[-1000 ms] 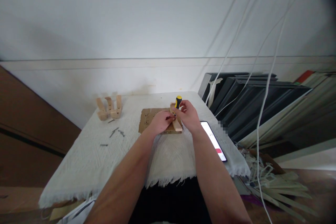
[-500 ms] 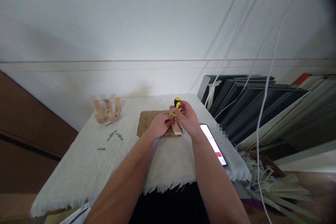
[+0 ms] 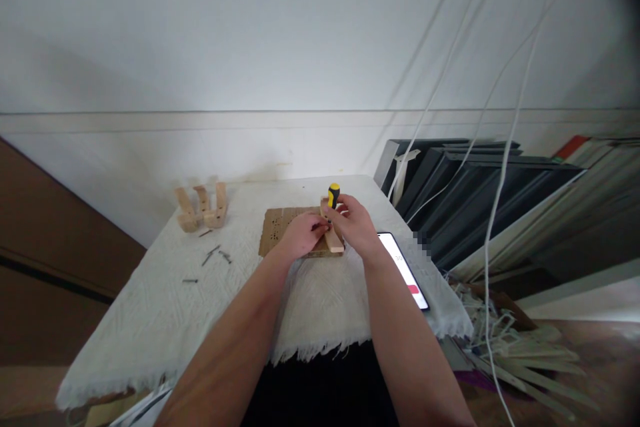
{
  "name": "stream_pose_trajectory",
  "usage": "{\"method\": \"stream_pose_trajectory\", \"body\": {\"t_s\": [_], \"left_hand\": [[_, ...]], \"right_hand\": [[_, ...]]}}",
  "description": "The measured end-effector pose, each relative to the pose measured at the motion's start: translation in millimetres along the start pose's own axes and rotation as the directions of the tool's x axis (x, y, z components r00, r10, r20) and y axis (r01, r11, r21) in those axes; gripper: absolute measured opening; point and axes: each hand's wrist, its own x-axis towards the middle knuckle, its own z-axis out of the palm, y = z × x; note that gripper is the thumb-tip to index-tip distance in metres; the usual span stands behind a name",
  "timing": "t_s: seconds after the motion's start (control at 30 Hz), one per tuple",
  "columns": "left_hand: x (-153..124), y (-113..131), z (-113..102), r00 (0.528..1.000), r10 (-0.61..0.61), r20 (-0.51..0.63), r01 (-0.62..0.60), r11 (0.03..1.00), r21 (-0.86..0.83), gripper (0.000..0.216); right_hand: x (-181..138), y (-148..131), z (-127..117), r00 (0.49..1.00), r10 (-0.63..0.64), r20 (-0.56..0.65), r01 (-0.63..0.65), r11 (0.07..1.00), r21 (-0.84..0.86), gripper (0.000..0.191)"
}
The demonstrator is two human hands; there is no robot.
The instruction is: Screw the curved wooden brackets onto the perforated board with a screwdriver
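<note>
My right hand (image 3: pixel 353 219) is closed around a yellow and black screwdriver (image 3: pixel 333 195), which stands nearly upright with its tip down at a pale wooden piece (image 3: pixel 335 242). Fingers of my left hand (image 3: pixel 303 235) are pinched together beside the screwdriver's tip; whatever is between them is too small to make out. The wooden piece lies on a sheet of brown cardboard (image 3: pixel 273 230) dotted with holes, and my hands hide its middle part.
Several curved wooden pieces (image 3: pixel 203 210) stand at the table's back left, with several screws (image 3: pixel 211 254) lying in front. A phone (image 3: pixel 404 273) with a lit screen lies right of my right forearm. White cables (image 3: pixel 500 200) hang on the right, before dark panels (image 3: pixel 470 193).
The screwdriver handle has turned in my right hand, and its lean has shifted slightly. My left hand keeps its place by the tip. The whole view has moved a little.
</note>
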Motion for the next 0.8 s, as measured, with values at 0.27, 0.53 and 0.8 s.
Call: {"method": "stream_pose_trajectory", "body": {"t_s": [0.27, 0.53, 0.8], "left_hand": [[-1.0, -1.2, 1.0, 1.0, 0.003, -0.017, -0.003, 1.0, 0.0, 0.023], [-1.5, 0.7, 0.1, 1.0, -0.012, -0.014, 0.012, 1.0, 0.0, 0.024], [-2.5, -1.1, 1.2, 0.999, -0.001, -0.032, 0.001, 1.0, -0.003, 0.023]], "right_hand": [[0.5, 1.2, -1.5, 1.0, -0.026, 0.017, 0.027, 0.998, -0.059, 0.03], [3.2, 5.3, -0.2, 0.998, 0.008, -0.062, -0.008, 1.0, 0.013, 0.037], [2.6, 3.9, 0.8, 0.994, -0.002, -0.11, 0.002, 1.0, -0.001, 0.034]]}}
